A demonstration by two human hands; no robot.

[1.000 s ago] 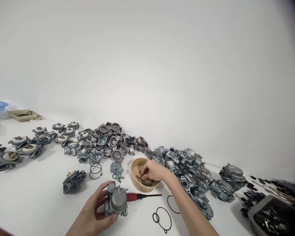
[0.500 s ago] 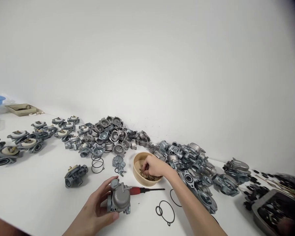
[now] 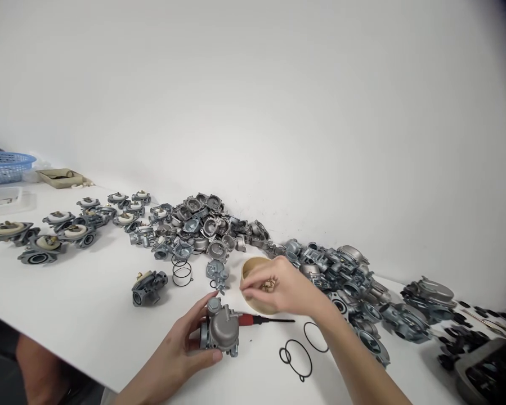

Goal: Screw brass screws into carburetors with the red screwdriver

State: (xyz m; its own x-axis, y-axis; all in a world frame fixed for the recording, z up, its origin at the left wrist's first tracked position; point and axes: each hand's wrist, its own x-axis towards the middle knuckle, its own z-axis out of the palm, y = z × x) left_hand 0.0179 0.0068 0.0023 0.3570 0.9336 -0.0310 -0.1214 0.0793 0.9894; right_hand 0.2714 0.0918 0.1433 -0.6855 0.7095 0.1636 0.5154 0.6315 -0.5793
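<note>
My left hand (image 3: 180,351) grips a grey metal carburettor (image 3: 221,333) that stands on the white table (image 3: 79,315), bowl side up. My right hand (image 3: 278,287) hovers above the tan bowl (image 3: 253,270) with its fingers pinched on several small brass screws. A screwdriver with a red handle (image 3: 256,320) lies on the table just behind the carburettor, its black shaft pointing right. Black rubber O-rings (image 3: 295,360) lie to the right of the carburettor, under my right forearm.
A heap of bowl covers (image 3: 202,225) and a long pile of carburettor bodies (image 3: 345,281) lie along the wall. Assembled carburettors with white tops (image 3: 58,230) stand at the left, one lone body (image 3: 148,287) nearer. A blue basket (image 3: 3,166) and trays sit far left.
My right hand has lifted out of the tan bowl with small brass screws pinched in its fingers. The view has shifted right and down. My left hand keeps hold of the carburettor.
</note>
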